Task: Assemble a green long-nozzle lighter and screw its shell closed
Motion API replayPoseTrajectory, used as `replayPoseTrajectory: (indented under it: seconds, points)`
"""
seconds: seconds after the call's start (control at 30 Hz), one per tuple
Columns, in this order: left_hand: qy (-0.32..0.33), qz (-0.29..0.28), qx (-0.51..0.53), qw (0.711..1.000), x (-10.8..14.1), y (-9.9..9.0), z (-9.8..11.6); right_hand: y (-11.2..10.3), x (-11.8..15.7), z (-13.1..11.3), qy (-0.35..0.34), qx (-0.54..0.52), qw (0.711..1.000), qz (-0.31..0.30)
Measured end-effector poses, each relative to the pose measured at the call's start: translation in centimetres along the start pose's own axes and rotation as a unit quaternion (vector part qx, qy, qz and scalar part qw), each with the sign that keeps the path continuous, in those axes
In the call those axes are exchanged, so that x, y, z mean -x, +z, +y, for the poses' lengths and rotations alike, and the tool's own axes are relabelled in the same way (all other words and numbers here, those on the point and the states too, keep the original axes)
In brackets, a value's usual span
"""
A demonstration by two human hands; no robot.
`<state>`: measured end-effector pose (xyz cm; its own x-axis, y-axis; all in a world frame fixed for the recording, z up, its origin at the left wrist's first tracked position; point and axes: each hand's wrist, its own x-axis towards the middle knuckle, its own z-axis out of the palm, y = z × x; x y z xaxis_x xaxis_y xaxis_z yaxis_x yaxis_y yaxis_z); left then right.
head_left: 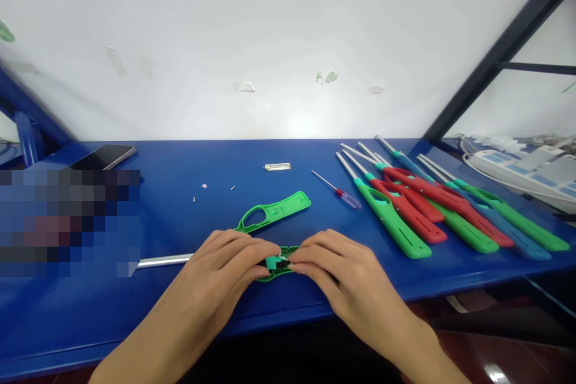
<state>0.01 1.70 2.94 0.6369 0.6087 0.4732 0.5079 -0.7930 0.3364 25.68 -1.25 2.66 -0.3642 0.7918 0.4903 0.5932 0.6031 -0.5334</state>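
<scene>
Green lighter piece [279, 264] is sitting at the front of the blue table [180, 204]. Left hand [229, 264] and right hand [335, 264] are both pinching it with their fingertips.

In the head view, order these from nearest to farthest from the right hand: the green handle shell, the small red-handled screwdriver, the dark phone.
1. Green handle shell, just behind the right hand.
2. Small red-handled screwdriver, farther back, slightly right.
3. Dark phone, far left, back edge.
</scene>
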Motion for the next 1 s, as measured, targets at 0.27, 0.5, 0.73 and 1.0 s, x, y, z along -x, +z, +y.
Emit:
replayPoseTrajectory:
  seconds: [0.27, 0.5, 0.73, 1.0]
  points:
    - [0.001, 0.008, -0.008, 1.0, 0.3, 0.4, -0.2, 0.1, 0.3, 0.1, -0.01, 0.011, 1.0, 0.005]
    - [0.0, 0.031, -0.016, 0.999, 0.2, 0.4, -0.3, 0.2, 0.6, 0.1, -0.038, 0.052, 0.998, 0.026]
    - [0.018, 0.034, 0.02, 0.999, -0.3, 0.4, -0.3, 0.2, 0.7, -0.5, -0.136, 0.187, 0.971, 0.059]
    - [0.007, 0.076, 0.069, 0.995, -0.7, 0.3, -0.4, 0.1, 0.5, -0.7, -0.146, 0.21, 0.966, 0.05]
